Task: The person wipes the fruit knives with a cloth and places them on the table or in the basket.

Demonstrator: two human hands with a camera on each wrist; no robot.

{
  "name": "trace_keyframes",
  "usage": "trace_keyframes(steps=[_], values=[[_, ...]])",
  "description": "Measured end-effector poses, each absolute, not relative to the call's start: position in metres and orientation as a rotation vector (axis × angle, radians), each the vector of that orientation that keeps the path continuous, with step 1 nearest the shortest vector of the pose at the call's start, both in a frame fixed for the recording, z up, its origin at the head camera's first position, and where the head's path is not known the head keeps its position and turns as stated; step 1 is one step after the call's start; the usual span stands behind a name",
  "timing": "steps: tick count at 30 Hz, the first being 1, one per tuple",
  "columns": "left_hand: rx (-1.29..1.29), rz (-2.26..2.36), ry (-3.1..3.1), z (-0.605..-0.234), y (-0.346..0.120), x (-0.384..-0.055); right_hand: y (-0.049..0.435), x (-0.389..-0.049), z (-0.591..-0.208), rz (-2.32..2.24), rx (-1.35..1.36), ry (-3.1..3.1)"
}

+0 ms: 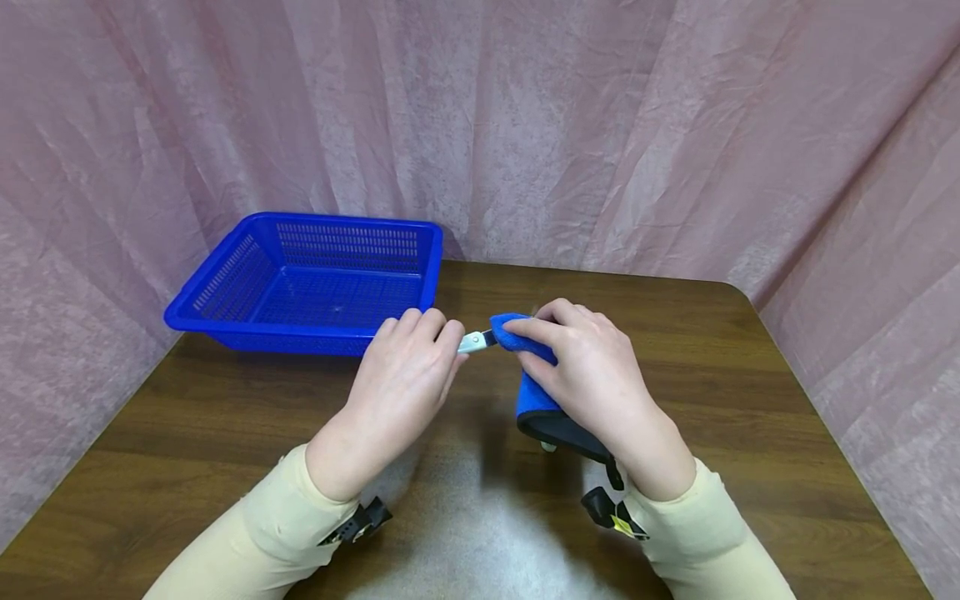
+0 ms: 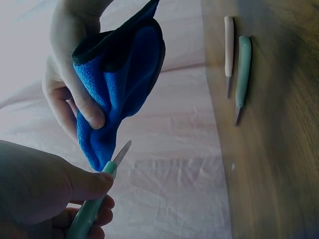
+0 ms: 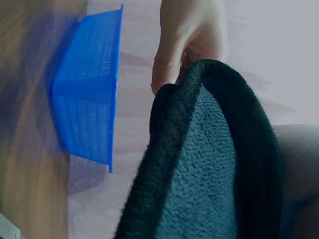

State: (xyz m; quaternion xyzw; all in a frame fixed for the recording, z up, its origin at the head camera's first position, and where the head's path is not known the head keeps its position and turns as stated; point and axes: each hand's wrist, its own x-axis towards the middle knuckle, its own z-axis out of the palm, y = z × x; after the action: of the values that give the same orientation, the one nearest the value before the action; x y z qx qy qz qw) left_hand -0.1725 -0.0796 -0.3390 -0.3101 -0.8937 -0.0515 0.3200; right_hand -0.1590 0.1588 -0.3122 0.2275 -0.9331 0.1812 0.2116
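You've got fuzzy, matt cloth (image 2: 137,74); your knife (image 2: 110,168): smooth handle, metal blade (image 2: 122,152). Basket (image 1: 255,327): smooth plastic. Table (image 1: 750,400): wood-grained, glossy. Curtain (image 1: 525,125): crinkled fabric.

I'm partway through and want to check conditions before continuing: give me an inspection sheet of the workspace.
Surface: wood-grain tabletop, bright glare on its near part.
Job's things: small knife with a mint-green handle; blue cloth with black edging, held close to the blade, contact unclear.
Clutter: pink-handled tool and green-handled tool lying side by side on the tabletop; blue plastic basket toward the back, on the person's left.
Grippers: left hand grips the knife's handle; right hand pinches the cloth.
Cables: nothing seen.
Surroundings: pink curtain behind the tabletop and along its right side.
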Motion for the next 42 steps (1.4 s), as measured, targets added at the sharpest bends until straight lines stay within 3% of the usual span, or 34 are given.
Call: trace_keyframes(steps=[42], values=[[-0.811, -0.124, -2.336, -0.3377, -0.0784, -0.1713, 0.1644, -0.1643, -0.3138, 0.476, 0.605, -2.639]])
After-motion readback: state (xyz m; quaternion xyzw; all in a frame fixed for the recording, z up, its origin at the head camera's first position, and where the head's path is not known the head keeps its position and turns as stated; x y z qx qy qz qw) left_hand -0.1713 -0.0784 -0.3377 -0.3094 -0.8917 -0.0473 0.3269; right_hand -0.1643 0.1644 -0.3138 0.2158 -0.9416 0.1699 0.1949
